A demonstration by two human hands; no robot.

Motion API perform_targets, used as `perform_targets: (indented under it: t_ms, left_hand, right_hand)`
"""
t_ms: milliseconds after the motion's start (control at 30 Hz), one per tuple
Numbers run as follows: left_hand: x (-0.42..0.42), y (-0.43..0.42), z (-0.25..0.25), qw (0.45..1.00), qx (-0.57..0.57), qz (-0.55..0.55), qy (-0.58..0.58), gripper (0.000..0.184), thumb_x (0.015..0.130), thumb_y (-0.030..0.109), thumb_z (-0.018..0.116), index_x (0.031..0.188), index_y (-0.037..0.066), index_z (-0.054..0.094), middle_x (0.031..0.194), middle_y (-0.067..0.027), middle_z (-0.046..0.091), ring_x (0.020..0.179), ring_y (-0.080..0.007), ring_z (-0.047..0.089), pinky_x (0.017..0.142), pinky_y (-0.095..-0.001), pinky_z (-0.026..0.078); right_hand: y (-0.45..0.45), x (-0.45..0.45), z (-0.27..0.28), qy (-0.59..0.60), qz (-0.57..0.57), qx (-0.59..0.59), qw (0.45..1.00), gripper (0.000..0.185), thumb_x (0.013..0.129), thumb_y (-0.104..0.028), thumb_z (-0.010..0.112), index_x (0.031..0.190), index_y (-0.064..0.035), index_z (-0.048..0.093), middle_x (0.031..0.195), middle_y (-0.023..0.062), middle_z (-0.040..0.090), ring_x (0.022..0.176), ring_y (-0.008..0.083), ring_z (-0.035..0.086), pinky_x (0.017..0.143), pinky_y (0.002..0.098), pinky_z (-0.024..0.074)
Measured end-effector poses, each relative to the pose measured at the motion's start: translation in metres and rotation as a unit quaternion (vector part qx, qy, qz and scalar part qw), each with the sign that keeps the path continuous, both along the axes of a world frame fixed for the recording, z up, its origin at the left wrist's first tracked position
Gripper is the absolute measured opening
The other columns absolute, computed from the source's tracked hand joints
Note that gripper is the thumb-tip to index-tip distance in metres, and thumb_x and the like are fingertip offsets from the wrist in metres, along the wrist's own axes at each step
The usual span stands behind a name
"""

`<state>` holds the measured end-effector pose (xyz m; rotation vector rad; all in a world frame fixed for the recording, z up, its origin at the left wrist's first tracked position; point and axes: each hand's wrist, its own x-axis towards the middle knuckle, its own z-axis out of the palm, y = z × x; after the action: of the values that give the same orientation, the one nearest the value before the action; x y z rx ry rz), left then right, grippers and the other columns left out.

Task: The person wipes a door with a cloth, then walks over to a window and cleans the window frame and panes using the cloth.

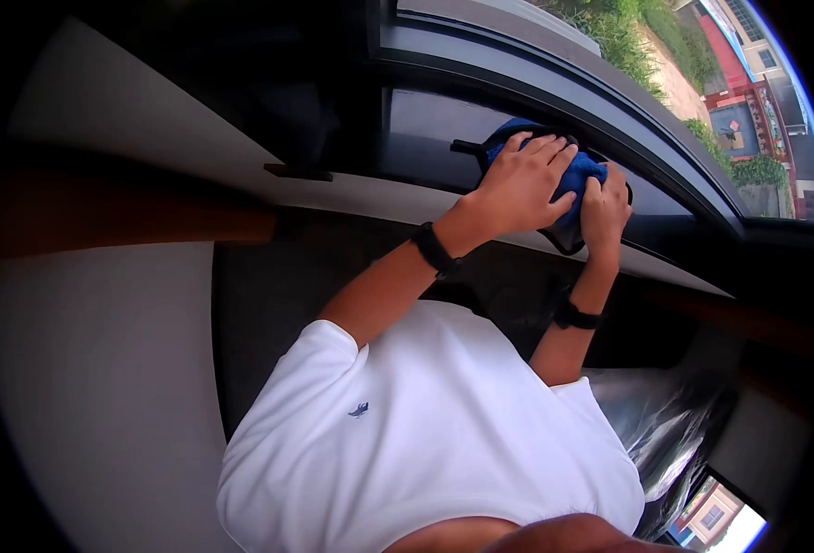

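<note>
A blue cloth item with black edging lies bunched on the dark window ledge, with a short black strap or tip poking out on its left. My left hand rests on top of it, fingers stretched forward and the thumb apart. At the right end of the blue item is my right hand, its fingers curled over the edge and the thumb pressed on the near side. Part of the item is hidden beneath both hands. Each wrist wears a black band.
Beyond the ledge runs the curved window frame, with plants and buildings outside. A brown wooden piece and white panels are at the left. Clear plastic wrapping shows at the lower right, beside my white shirt.
</note>
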<state>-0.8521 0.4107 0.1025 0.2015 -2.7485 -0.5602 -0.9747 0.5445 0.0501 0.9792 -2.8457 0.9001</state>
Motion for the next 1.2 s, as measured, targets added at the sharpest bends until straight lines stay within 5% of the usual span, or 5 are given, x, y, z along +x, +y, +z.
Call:
perform_targets:
  t_ms: [467,533,667,833,1200]
  left_hand:
    - [0.126,-0.019,0.082,0.944,-0.096,0.313,0.047,0.057,0.085,0.007,0.074,0.137,0.004,0.052,0.131,-0.016,0.06,0.122,-0.0318,0.056,0.105,-0.0471,0.041]
    - [0.147,-0.026,0.088,0.946,0.077,0.302,0.09,0.059,0.082,0.003,0.075,0.137,0.006,0.053,0.129,-0.0159,0.059,0.121,-0.0361,0.055,0.101,-0.0459,0.046]
    - [0.15,-0.026,0.072,0.928,0.06,0.35,0.111,0.062,0.086,0.018,0.078,0.138,0.005,0.046,0.124,-0.0193,0.058,0.116,-0.0363,0.057,0.099,-0.0441,0.048]
    - [0.162,-0.035,0.034,0.907,0.189,0.365,0.096,0.064,0.084,0.027,0.08,0.133,0.002,0.048,0.12,-0.0218,0.062,0.108,-0.0389,0.063,0.096,-0.0437,0.051]
    - [0.133,-0.024,0.001,0.846,0.449,0.281,0.059,0.071,0.091,0.05,0.07,0.135,-0.002,0.051,0.124,-0.0164,0.065,0.116,-0.0236,0.062,0.1,-0.0336,0.047]
  right_hand:
    - [-0.13,0.094,0.125,0.108,0.333,-0.125,0.928,0.054,0.078,-0.014,0.061,0.126,0.0082,0.059,0.125,0.0276,0.061,0.124,0.0433,0.055,0.111,0.0477,0.0401]
    - [-0.148,0.107,0.121,0.142,0.353,-0.15,0.913,0.063,0.074,-0.017,0.062,0.131,0.0092,0.056,0.132,0.0292,0.057,0.129,0.0445,0.052,0.114,0.049,0.037]
    - [-0.159,0.109,0.118,0.13,0.356,-0.138,0.915,0.068,0.072,-0.021,0.06,0.134,0.0057,0.056,0.135,0.0237,0.056,0.13,0.0398,0.053,0.115,0.0526,0.0346]
    - [-0.132,0.102,0.125,0.138,0.368,-0.104,0.914,0.017,0.077,-0.013,0.06,0.091,-0.0034,0.061,0.092,0.0117,0.059,0.084,0.0306,0.059,0.069,0.0421,0.0443]
    - [-0.159,0.097,0.104,0.134,0.335,-0.154,0.92,0.017,0.088,-0.019,0.054,0.092,-0.0032,0.057,0.092,0.0142,0.058,0.093,0.0349,0.061,0.075,0.047,0.0478]
